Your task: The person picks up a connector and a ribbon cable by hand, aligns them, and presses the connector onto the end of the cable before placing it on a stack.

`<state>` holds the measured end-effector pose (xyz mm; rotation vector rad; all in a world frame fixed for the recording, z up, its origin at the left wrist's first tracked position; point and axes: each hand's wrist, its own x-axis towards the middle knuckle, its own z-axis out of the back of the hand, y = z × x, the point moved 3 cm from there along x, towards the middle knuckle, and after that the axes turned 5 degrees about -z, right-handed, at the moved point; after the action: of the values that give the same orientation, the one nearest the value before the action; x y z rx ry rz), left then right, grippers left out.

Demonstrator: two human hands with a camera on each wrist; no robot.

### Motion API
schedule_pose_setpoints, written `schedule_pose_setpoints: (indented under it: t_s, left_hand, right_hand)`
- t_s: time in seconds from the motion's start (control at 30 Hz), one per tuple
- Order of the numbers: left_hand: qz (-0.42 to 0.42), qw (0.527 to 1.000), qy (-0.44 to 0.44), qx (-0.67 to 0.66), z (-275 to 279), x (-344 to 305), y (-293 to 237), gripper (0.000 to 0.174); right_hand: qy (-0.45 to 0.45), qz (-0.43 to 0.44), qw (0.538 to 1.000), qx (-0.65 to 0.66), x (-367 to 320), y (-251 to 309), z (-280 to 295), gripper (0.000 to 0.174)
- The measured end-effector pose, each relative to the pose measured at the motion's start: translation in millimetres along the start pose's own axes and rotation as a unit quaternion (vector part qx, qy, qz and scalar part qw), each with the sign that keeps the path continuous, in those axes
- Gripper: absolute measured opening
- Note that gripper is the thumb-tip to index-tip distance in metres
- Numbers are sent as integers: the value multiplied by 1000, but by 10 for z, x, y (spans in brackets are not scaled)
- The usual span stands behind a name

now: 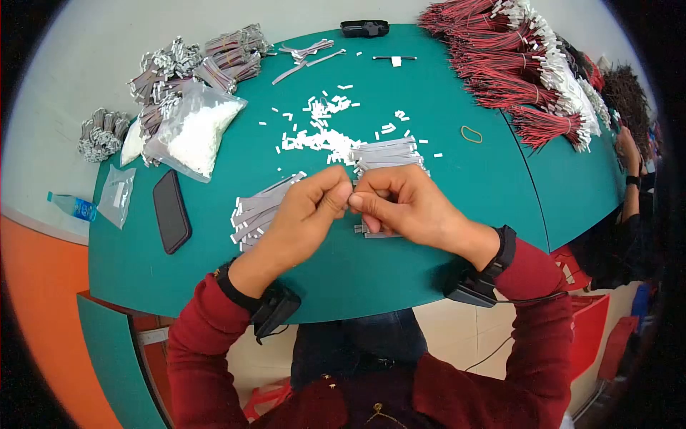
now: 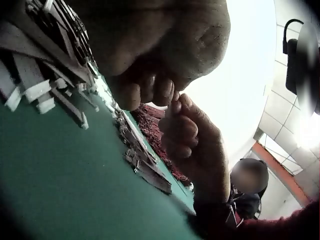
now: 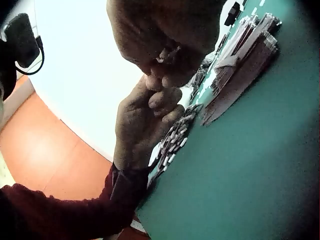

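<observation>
Both hands meet fingertip to fingertip above the table, thumbs and forefingers pinched together. My left hand [image 1: 304, 214] is over the right end of a bundle of flat grey ribbon cables [image 1: 259, 211] with white ends. The right hand [image 1: 421, 207] is in front of a second grey cable bundle [image 1: 389, 151], partly covering it. A small whitish piece [image 3: 167, 54] shows among the right hand's curled fingers in the right wrist view. Fingers hide most of what is pinched, and I cannot tell its exact kind. Beyond the hands lies a scattered heap of small white connector housings [image 1: 325, 139].
A clear bag of white pieces [image 1: 204, 125], a phone [image 1: 171, 211] and a bottle [image 1: 71, 206] are at left. Grey cable bundles [image 1: 229, 53] stand behind. Red-black wire bundles [image 1: 511, 71] fill the back right, past a rubber band [image 1: 471, 134]. Another person's arm [image 1: 630, 164] shows at far right.
</observation>
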<state>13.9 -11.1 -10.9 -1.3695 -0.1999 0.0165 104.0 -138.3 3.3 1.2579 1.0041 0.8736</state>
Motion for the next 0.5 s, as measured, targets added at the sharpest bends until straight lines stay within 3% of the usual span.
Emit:
schedule_pose_setpoints:
  t_s: [0.07, 0.17, 0.27, 0.37, 0.5]
  left_hand:
    - [51, 995, 15, -86, 32, 59, -52, 28]
    - [58, 995, 17, -85, 43, 72, -142, 28]
    - [2, 999, 39, -2, 112, 71, -45, 26]
    - [-13, 999, -49, -11, 202, 79, -71, 26]
    - [-7, 999, -33, 23, 204, 64, -66, 24]
  right_hand:
    - [7, -20, 1000, 3, 40, 16, 28, 23]
    - [8, 4, 1000, -24, 88, -38, 79, 23]
    - [25, 22, 999, -19, 74, -27, 68, 19]
    - [-28, -4, 1000, -3, 98, 28, 262, 12]
    - [-94, 26, 985, 139, 135, 42, 411, 11]
